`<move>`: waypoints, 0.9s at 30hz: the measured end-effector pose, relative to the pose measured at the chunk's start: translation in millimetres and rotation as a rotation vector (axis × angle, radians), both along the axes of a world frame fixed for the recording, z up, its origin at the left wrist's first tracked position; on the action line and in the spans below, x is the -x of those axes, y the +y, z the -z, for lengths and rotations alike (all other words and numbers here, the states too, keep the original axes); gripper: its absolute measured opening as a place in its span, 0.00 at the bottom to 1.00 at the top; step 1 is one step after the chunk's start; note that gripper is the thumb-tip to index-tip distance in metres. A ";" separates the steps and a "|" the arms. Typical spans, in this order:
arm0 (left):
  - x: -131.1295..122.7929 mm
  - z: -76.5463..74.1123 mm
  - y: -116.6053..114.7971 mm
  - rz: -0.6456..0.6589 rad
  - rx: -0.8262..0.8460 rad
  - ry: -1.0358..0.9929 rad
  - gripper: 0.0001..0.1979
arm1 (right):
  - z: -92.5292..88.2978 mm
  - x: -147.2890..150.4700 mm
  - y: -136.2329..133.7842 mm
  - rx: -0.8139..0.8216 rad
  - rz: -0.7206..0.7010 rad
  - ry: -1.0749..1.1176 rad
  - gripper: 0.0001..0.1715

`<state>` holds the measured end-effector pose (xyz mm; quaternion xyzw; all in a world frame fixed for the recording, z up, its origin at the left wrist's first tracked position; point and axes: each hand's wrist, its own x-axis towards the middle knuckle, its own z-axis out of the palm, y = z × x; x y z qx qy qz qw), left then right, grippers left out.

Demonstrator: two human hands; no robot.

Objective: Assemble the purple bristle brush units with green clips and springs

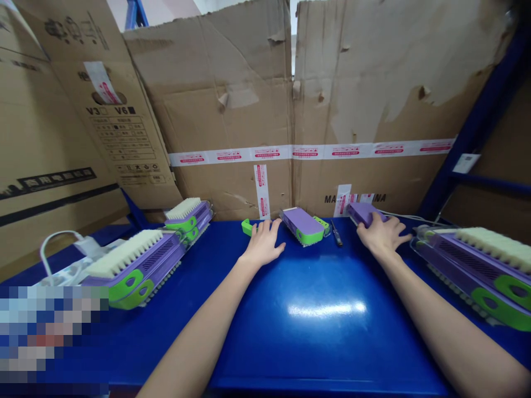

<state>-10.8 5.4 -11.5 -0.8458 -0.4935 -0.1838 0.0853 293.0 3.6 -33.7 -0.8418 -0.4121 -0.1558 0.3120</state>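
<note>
My left hand (pixel 263 243) reaches over the blue table with its fingers apart, beside a small bright green plastic piece (pixel 248 227) partly behind it. Just right of that hand lies a purple block with a green end (pixel 306 225), flat side up. My right hand (pixel 382 235) is spread over another purple block (pixel 360 211) at the back of the table, touching it; the fingers hide part of it. A dark, slim screwdriver-like tool (pixel 336 234) lies between the two blocks.
Purple-green brushes with cream bristles are stacked at left (pixel 141 265), back left (pixel 189 218) and right (pixel 481 271). A white plug (pixel 89 246) with a cable sits at far left. Cardboard sheets (pixel 232 99) wall the back; a blue post (pixel 468 121) stands right.
</note>
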 end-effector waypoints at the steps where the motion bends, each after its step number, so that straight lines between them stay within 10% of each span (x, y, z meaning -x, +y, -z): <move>1: -0.1 0.0 0.2 -0.004 0.007 0.004 0.30 | 0.0 -1.1 0.0 0.021 -0.008 -0.075 0.25; 7: -1.0 -0.1 0.3 -0.014 0.025 0.028 0.31 | 1.4 -9.6 1.1 0.159 -0.100 -0.415 0.21; 27: -0.8 -1.1 -0.2 -0.027 0.043 0.055 0.32 | 1.5 -18.2 2.5 0.162 0.033 -0.446 0.23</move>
